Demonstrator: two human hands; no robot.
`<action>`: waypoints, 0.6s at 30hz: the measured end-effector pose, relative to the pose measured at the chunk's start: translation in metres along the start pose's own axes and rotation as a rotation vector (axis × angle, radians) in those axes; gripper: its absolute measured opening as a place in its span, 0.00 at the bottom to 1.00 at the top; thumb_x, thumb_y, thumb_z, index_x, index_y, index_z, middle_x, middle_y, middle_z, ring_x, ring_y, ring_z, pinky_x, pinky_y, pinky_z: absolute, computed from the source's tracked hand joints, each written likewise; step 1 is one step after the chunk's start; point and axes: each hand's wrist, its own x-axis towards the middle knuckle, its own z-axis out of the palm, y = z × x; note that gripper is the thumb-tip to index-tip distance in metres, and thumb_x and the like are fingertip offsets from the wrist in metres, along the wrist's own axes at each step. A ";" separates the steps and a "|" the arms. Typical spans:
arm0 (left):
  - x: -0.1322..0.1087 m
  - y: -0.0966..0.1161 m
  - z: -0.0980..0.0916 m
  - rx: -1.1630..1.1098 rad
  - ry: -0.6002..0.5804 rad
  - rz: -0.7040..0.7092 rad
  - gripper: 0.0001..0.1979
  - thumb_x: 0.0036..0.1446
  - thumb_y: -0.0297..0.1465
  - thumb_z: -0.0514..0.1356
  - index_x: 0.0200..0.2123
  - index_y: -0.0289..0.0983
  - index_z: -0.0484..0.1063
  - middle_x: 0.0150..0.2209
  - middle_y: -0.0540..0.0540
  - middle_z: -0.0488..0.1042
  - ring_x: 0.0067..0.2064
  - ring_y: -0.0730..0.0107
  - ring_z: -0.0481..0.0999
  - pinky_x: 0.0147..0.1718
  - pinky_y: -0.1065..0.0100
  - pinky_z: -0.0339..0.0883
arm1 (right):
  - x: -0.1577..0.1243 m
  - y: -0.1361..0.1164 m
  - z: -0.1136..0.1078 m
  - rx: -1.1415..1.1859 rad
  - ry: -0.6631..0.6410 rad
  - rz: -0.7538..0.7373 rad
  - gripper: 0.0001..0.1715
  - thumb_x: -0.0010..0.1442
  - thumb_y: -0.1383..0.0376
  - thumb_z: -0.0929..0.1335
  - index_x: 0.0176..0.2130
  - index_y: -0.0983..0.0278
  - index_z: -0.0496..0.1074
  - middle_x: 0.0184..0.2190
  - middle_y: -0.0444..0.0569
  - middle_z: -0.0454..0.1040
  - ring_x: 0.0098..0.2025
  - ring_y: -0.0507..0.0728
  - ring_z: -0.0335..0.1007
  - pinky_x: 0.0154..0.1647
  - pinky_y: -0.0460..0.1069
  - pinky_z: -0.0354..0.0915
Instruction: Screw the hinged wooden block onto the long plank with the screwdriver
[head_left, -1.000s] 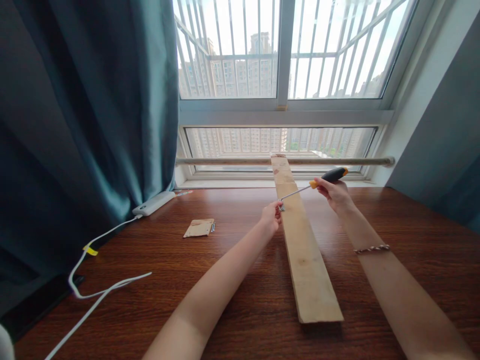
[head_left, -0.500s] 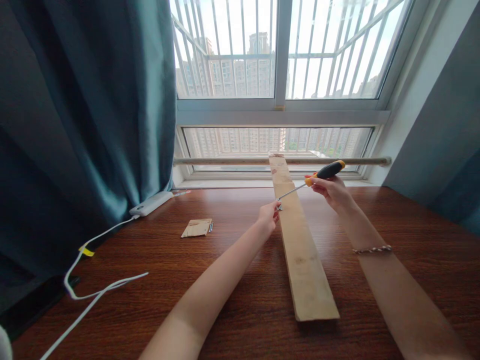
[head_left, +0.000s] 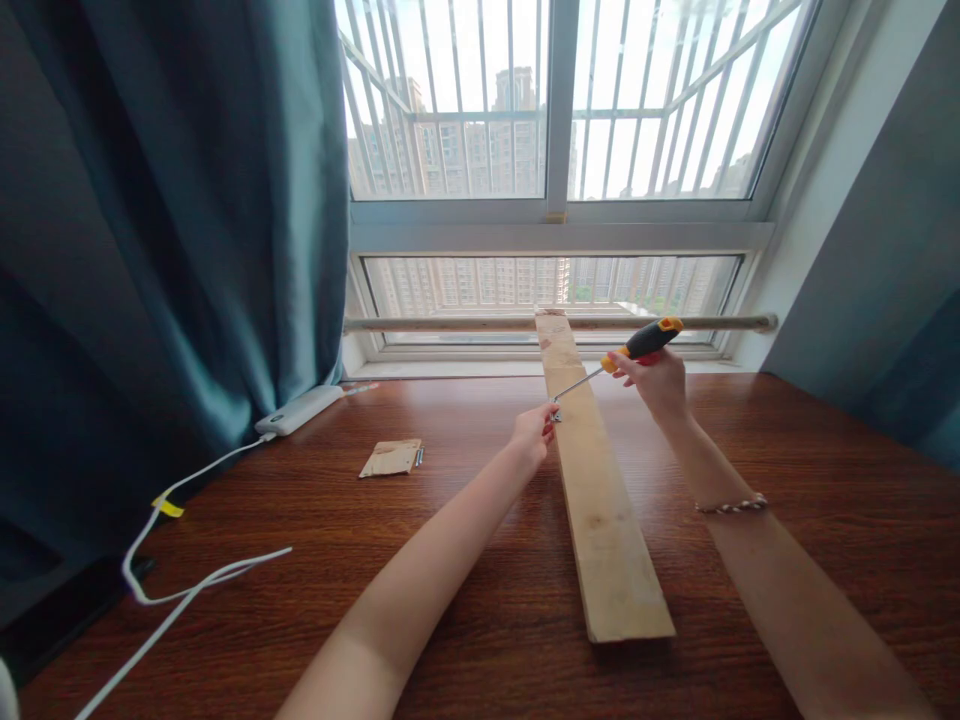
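Observation:
A long wooden board point(head_left: 604, 510) lies lengthwise on the brown table, its far end near the window rail. My left hand point(head_left: 534, 432) is closed at the board's left edge, its fingertips pinching a small metal piece point(head_left: 556, 411). In my right hand point(head_left: 654, 380) is a screwdriver point(head_left: 651, 340) with a black and yellow handle, held over the right side of the board. The screwdriver's shaft slants down to the left, and its tip meets the metal piece or sits just above it; which of the two is too small to tell.
Left of the board lie a flat brown piece point(head_left: 391, 458) and small metal pins point(head_left: 420, 456). Farther left are a white power strip point(head_left: 300, 410), a white cable point(head_left: 217, 575) and a dark curtain point(head_left: 187, 200). A metal rail point(head_left: 450, 324) crosses before the window.
The screwdriver and my right hand have shifted slightly left, and the hand's grip on the handle has turned. My left hand keeps its place at the board's edge.

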 end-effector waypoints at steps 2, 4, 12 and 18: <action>0.001 0.000 0.000 0.005 0.002 0.005 0.08 0.46 0.20 0.64 0.22 0.33 0.67 0.20 0.51 0.68 0.20 0.80 0.66 0.22 0.75 0.61 | -0.001 0.001 0.002 0.044 -0.010 0.051 0.21 0.40 0.56 0.76 0.29 0.68 0.70 0.24 0.49 0.76 0.20 0.54 0.72 0.14 0.44 0.65; 0.001 0.001 0.000 -0.006 -0.006 0.015 0.08 0.47 0.19 0.63 0.22 0.33 0.67 0.19 0.52 0.66 0.20 0.80 0.65 0.22 0.76 0.61 | -0.001 0.003 0.003 0.124 -0.015 0.116 0.21 0.39 0.58 0.76 0.29 0.68 0.70 0.24 0.49 0.76 0.19 0.54 0.72 0.15 0.45 0.68; -0.001 0.001 0.000 -0.073 -0.025 0.018 0.09 0.46 0.17 0.64 0.21 0.32 0.68 0.21 0.49 0.69 0.21 0.79 0.67 0.24 0.75 0.64 | -0.004 0.008 0.007 0.078 0.153 0.131 0.22 0.38 0.55 0.76 0.26 0.68 0.70 0.20 0.49 0.74 0.19 0.54 0.71 0.11 0.43 0.63; -0.002 0.003 0.000 -0.032 -0.022 0.027 0.08 0.48 0.17 0.61 0.22 0.32 0.69 0.21 0.49 0.69 0.21 0.80 0.67 0.25 0.76 0.64 | -0.005 0.007 0.008 0.172 0.253 0.166 0.16 0.42 0.58 0.74 0.25 0.65 0.67 0.16 0.43 0.70 0.14 0.51 0.65 0.08 0.43 0.58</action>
